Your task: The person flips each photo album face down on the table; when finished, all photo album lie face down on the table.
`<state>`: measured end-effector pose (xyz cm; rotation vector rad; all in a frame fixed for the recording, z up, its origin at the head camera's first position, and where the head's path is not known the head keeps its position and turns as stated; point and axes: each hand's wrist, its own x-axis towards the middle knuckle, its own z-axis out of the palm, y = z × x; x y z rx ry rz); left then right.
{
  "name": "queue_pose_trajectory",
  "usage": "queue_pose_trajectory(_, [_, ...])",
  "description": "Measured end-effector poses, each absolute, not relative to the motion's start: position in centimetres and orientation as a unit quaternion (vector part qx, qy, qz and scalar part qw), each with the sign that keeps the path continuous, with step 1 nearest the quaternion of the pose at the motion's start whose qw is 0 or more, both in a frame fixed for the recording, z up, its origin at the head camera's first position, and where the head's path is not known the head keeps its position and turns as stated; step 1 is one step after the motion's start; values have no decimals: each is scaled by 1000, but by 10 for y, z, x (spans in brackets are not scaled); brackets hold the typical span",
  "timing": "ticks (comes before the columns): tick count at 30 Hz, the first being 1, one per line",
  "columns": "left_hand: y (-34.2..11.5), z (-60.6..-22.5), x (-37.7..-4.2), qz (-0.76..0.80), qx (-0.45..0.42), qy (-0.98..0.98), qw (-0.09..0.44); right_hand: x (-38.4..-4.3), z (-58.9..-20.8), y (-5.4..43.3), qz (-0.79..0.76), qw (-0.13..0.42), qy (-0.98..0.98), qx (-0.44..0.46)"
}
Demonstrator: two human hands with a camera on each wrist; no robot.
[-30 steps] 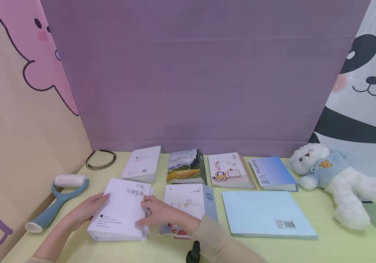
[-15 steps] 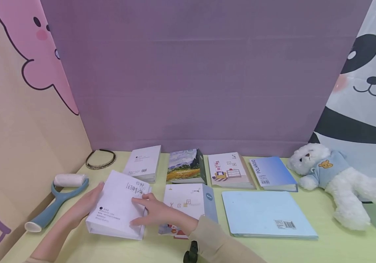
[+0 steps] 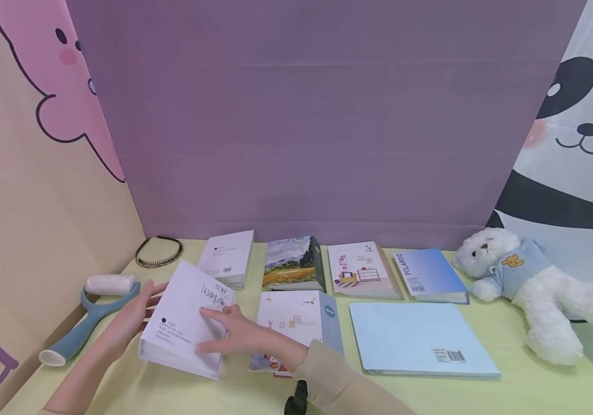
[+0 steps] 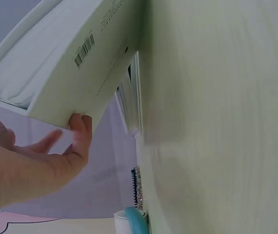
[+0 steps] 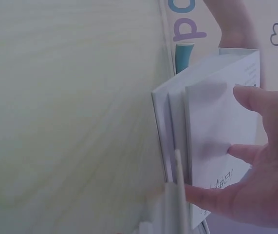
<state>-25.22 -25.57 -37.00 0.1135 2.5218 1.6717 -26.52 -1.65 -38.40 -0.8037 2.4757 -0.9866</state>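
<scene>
A thick white album [image 3: 190, 320] with printed characters on its cover tilts over the front left of the table, left edge raised. My left hand [image 3: 130, 320] is at that raised edge. In the left wrist view, fingertips [image 4: 80, 122] of the left hand touch the edge of the album's barcoded underside, thumb apart. My right hand [image 3: 239, 334] has its fingers and thumb spread against the upper cover. The right wrist view shows this right hand [image 5: 260, 161] touching the album's cover [image 5: 221, 117], one finger reaching its edge. The album's inside is mostly hidden.
Behind lie another white album [image 3: 226, 256], a landscape-cover album [image 3: 293, 262], an illustrated one [image 3: 364, 271] and a blue one [image 3: 431, 274]. Nearer are a white-grey album [image 3: 296, 317] and light-blue folder [image 3: 421, 337]. A lint roller [image 3: 91, 317], headband [image 3: 158, 252] and plush bear [image 3: 525, 282] flank them.
The white album has tilted up on its left side and turned clockwise. My left hand has shifted along its left edge with fingers straighter; my right hand has moved slightly left across the cover.
</scene>
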Motion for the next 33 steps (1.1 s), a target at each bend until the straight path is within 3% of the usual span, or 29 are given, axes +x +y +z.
queue_pose_trajectory(19, [-267,-365,-248,628,27,777,38,-268,-379,-31,-421,143,845,-299])
queue_pose_trajectory(28, [-264,-363,-246,620,103,777,7,-270,-372,-32,-480,160,813,-288])
queue_pose_trajectory(33, [-262,-365,-246,615,136,776,25,-271,-371,-30,-518,165,788,-289])
